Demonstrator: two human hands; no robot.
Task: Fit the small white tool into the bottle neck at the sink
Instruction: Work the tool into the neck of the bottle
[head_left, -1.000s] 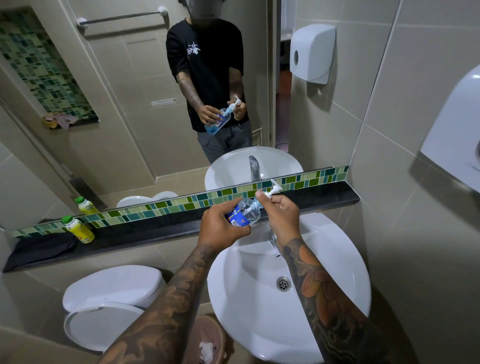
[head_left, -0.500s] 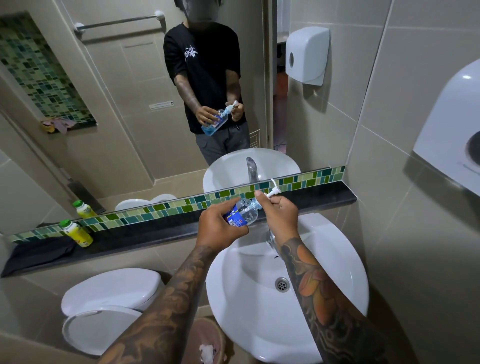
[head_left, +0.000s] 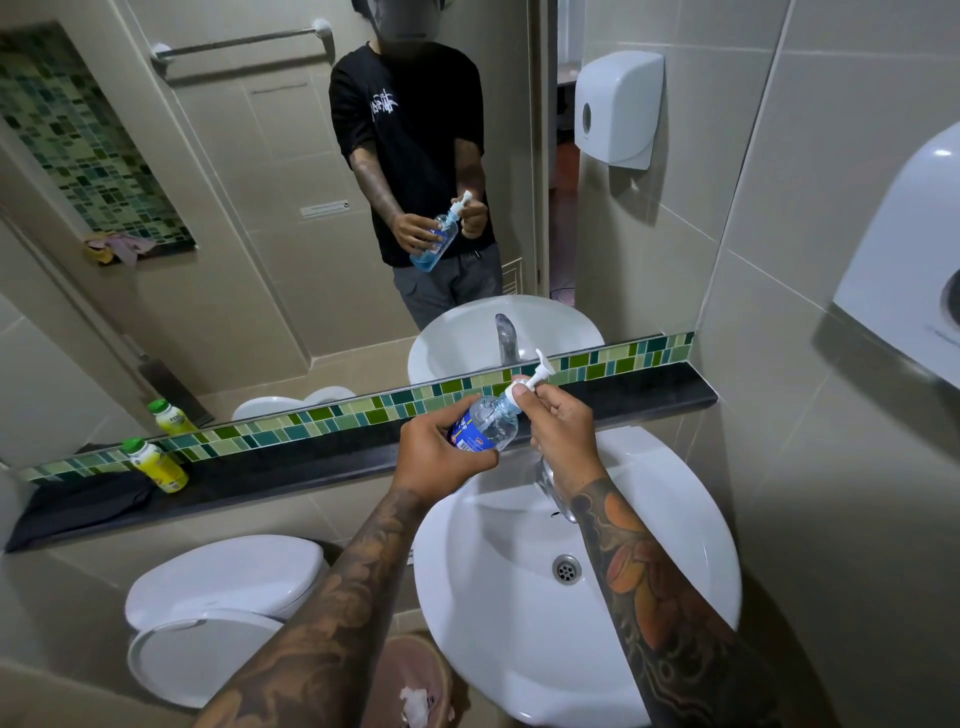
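Seating the small white tool in the bottle neck above the sink, our right hand pinches its collar. Our left hand clasps the bottle; next, we judge, comes twisting it tight.

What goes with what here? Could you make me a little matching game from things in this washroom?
Things:
1. clear bottle
2. white pump
3. yellow bottle
4. drain

Places:
A. on the dark ledge, left
B. in the left hand
C. bottom of the sink
D. at the bottle neck, pinched by the right hand

Pairs: 1-B, 2-D, 3-A, 4-C
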